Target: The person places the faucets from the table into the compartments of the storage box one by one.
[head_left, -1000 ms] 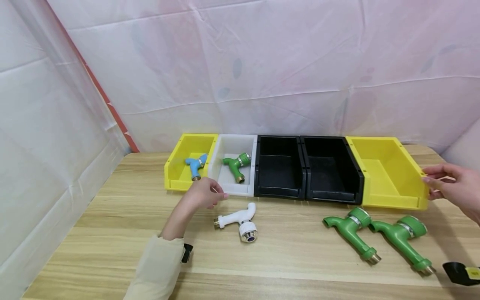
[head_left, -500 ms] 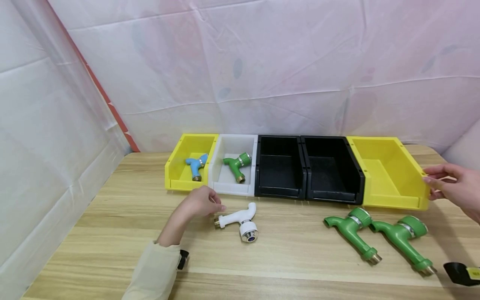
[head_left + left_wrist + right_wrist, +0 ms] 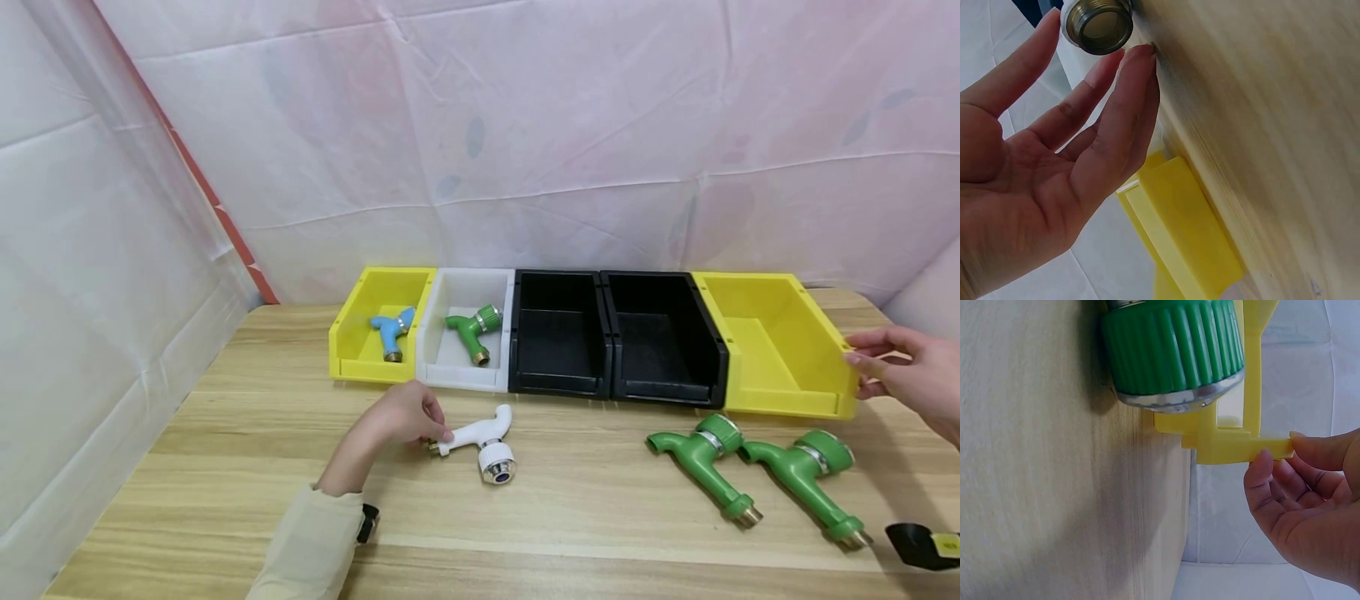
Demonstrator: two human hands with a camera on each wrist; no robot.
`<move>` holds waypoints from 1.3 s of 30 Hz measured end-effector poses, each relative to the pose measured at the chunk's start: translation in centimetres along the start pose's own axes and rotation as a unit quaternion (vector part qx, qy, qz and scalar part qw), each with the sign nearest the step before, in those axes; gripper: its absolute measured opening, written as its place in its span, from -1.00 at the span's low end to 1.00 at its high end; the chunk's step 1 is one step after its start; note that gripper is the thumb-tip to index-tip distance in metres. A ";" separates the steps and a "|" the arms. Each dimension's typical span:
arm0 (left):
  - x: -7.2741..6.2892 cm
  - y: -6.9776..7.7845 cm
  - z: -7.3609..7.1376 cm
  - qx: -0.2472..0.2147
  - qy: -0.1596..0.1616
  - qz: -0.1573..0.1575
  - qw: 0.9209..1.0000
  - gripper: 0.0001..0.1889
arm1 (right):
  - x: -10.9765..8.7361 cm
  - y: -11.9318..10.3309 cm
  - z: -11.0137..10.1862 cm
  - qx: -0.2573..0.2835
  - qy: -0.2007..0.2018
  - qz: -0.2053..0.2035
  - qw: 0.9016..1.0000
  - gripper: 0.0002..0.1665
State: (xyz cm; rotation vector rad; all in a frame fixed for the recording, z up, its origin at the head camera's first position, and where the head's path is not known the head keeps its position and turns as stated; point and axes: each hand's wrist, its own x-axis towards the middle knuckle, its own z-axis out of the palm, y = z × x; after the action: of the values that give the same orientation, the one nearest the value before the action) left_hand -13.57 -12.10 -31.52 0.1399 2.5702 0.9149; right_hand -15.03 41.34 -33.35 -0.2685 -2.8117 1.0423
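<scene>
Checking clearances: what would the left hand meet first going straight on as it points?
Likely the white tap, brass end first; the left hand is close beside it, though depth leaves contact unclear.

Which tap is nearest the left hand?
The white tap on the table, at the left hand; the blue tap and green taps lie farther off.

The left hand [image 3: 405, 412] sits closer to the counter's [image 3: 585, 525] near edge, clear of the leftmost yellow bin's [image 3: 375, 369] front corner, which it overlapped a second ago. Its fingers [image 3: 1125, 94] and thumb [image 3: 1022, 69], previously short of the white tap [image 3: 472, 432], now straddle its brass threaded end [image 3: 1099, 31].
</scene>
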 end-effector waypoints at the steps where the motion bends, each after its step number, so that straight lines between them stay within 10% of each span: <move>1: 0.0 0.0 0.0 -0.001 -0.001 0.002 1.000 -0.83 | 0.3 0.6 0.0 0.002 -0.001 0.001 1.000 -0.64; 9: 0.1 0.1 0.3 0.004 -0.010 0.002 1.000 -0.80 | 3.3 6.8 0.5 0.020 0.015 -0.008 1.000 -0.88; 16: 0.3 0.1 0.4 0.006 -0.014 -0.001 1.000 -0.81 | 1.7 3.4 0.0 0.021 0.012 -0.004 1.000 -0.77; 39: 0.2 0.1 0.6 0.028 -0.044 -0.005 0.999 -0.86 | 1.1 2.3 -0.1 0.014 0.001 -0.001 1.000 -0.71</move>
State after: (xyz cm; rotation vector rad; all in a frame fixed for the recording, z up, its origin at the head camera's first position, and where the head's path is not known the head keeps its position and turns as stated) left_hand -13.51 -11.70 -31.94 0.1793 2.5148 0.8142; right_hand -15.86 43.38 -34.73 -0.2646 -2.7928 1.0786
